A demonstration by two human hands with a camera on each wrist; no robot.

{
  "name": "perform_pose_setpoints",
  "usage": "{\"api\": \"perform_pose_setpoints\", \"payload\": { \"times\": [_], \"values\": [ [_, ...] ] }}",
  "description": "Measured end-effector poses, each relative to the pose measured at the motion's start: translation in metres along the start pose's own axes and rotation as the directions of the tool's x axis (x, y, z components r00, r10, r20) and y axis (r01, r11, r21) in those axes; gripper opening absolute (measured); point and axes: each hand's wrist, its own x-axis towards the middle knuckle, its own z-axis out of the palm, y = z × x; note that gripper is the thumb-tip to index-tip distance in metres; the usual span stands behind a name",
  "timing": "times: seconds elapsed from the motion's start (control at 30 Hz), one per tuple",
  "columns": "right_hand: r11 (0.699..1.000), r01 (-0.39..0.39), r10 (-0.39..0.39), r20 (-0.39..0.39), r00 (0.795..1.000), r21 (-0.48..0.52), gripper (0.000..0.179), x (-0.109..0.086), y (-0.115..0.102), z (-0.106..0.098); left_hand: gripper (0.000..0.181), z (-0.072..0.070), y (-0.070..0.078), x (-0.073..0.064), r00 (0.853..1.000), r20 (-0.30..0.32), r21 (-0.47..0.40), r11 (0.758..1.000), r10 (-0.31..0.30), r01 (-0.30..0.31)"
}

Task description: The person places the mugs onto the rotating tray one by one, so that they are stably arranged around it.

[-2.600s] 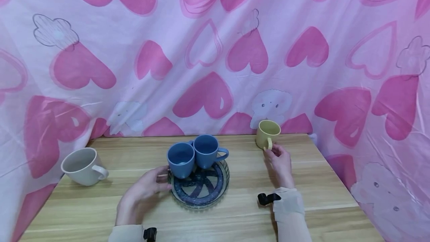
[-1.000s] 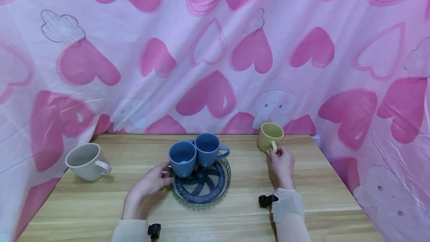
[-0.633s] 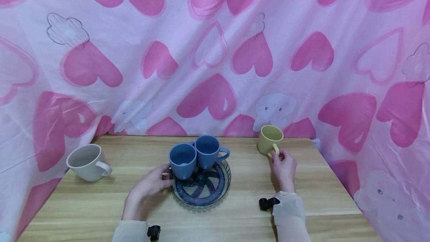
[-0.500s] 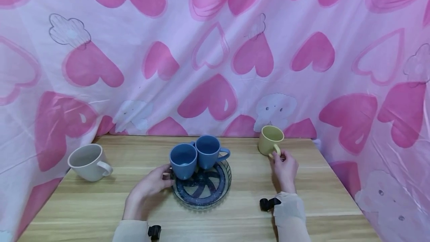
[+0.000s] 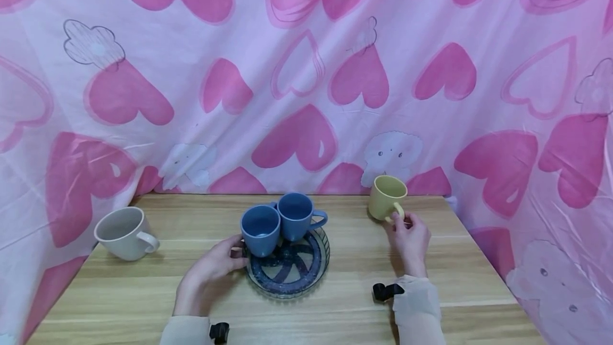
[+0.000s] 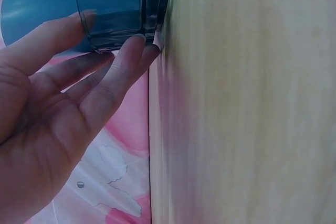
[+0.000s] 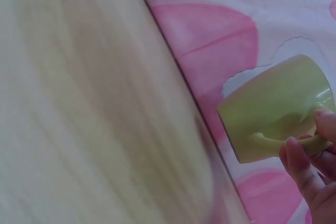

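Observation:
The right hand [image 5: 413, 236] pinches the handle of a yellow mug [image 5: 383, 201]; the wrist view shows a strip of backdrop between the mug's base [image 7: 231, 132] and the table's edge. At the table's middle, the left hand [image 5: 217, 260] holds the left rim of a round ribbed glass dish [image 5: 318, 276] with a dark-blue ring inside. Its thumb is at the rim and its fingers [image 6: 107, 90] lie along the outer wall. Two blue mugs, a front one [image 5: 260, 241] and a rear one [image 5: 293, 225], stand side by side in the dish's far part.
A grey-white mug [image 5: 124, 241] stands on the left of the wooden table [image 5: 345, 313], handle facing right. A pink heart-patterned cloth [image 5: 292, 137] hangs behind the table and along both sides. Black camera mounts [image 5: 387, 292] sit at both wrists.
In the last half second, the right hand has shifted slightly right and the yellow mug has risen a little with it. The left hand, the dish and the other mugs stay put.

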Motion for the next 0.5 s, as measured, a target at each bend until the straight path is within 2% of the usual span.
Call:
{"api": "perform_pose_setpoints", "payload": {
  "times": [0.3, 0.5],
  "values": [
    [0.996, -0.028, 0.026, 0.020, 0.999, 0.086, 0.023, -0.009, -0.015, -0.015, 0.068, -0.002, -0.005, 0.000, 0.998, 0.045, -0.033, 0.999, 0.045, -0.043],
    [0.991, -0.024, 0.024, 0.003, 1.000, 0.132, 0.023, -0.015, -0.022, -0.022, 0.080, -0.005, -0.006, 0.000, 0.995, 0.083, -0.063, 0.997, 0.051, -0.046]
  ]
}}
